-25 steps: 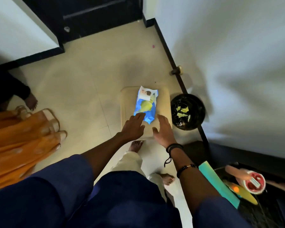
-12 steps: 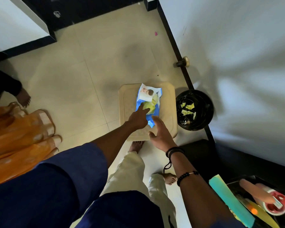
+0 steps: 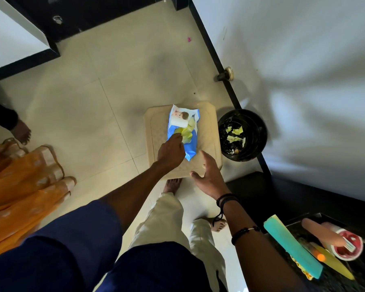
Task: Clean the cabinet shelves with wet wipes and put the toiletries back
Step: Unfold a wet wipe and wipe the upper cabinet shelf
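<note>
A blue pack of wet wipes (image 3: pixel 190 145) lies on a beige plastic stool (image 3: pixel 208 131) on the floor. Its flap is lifted and a yellowish wipe (image 3: pixel 187 131) sticks out of the opening. My left hand (image 3: pixel 171 149) reaches down onto the pack, fingertips pinched on that wipe. My right hand (image 3: pixel 209 175) hovers just off the stool's near right corner, fingers spread, holding nothing. Toiletries lie on a dark surface at the lower right: a teal box (image 3: pixel 293 245), a yellow tube (image 3: pixel 333 262), a pink bottle (image 3: pixel 322 231) and a red-topped tub (image 3: pixel 349 247).
A black bin (image 3: pixel 259 148) with used wipes inside stands right of the stool against the white wall. A door stopper (image 3: pixel 226 73) sticks out of the black skirting. Another person's foot (image 3: pixel 22 133) and orange cloth (image 3: pixel 19 186) are at the left. My bare feet stand below the stool.
My left hand slid forward from the pack's near end to its opening and pinched the wipe. My right hand lifted off the stool and drew back, fingers spread.
</note>
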A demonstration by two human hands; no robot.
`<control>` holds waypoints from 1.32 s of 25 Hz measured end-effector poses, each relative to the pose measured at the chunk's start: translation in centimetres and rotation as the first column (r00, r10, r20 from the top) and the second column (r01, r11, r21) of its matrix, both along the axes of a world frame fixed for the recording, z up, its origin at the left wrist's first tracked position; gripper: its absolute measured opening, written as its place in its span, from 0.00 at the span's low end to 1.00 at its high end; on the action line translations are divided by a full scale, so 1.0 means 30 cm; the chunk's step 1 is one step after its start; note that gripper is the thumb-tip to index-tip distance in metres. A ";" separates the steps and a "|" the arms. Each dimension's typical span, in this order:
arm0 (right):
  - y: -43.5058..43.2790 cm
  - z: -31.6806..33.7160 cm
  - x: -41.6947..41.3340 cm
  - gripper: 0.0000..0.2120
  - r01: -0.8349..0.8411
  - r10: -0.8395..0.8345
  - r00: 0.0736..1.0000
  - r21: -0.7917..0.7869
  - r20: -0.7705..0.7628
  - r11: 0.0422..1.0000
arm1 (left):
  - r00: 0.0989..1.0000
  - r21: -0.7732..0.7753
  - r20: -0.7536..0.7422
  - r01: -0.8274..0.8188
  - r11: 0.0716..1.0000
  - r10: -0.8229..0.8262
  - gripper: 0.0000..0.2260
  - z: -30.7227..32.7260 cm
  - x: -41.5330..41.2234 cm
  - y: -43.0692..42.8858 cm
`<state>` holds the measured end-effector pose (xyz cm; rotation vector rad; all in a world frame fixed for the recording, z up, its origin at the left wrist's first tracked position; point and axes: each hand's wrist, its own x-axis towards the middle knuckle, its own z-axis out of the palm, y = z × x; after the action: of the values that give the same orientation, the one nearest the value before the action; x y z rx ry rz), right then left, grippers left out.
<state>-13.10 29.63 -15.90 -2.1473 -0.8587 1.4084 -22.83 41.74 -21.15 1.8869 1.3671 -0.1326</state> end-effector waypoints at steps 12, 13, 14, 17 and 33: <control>-0.024 0.005 -0.003 0.35 0.070 -0.071 0.997 -0.016 -0.018 0.997 | 1.000 0.069 -0.004 0.020 0.997 -0.020 0.13 -0.004 -0.027 -0.020; -0.027 0.006 -0.006 0.35 0.073 -0.073 0.997 -0.011 -0.019 0.997 | 1.000 0.079 0.023 -0.009 0.997 0.007 0.13 0.003 -0.027 -0.026; -0.029 0.005 -0.009 0.35 0.077 -0.077 0.997 -0.009 -0.024 0.997 | 0.997 0.089 0.058 -0.051 0.995 0.046 0.13 0.011 -0.027 -0.029; -0.020 -0.002 -0.012 0.34 0.108 -0.108 0.994 -0.003 -0.032 0.994 | 0.958 0.084 0.160 -0.253 0.964 0.238 0.10 0.044 -0.029 -0.025; 0.232 -0.070 -0.065 0.06 0.435 -0.422 0.900 0.158 -0.109 0.886 | 0.621 -0.584 0.390 -0.403 0.704 0.680 0.04 0.157 -0.024 0.047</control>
<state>-15.06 36.59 -17.99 -1.9784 -0.4231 1.1261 -23.54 43.15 -16.45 0.9105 1.2715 0.4044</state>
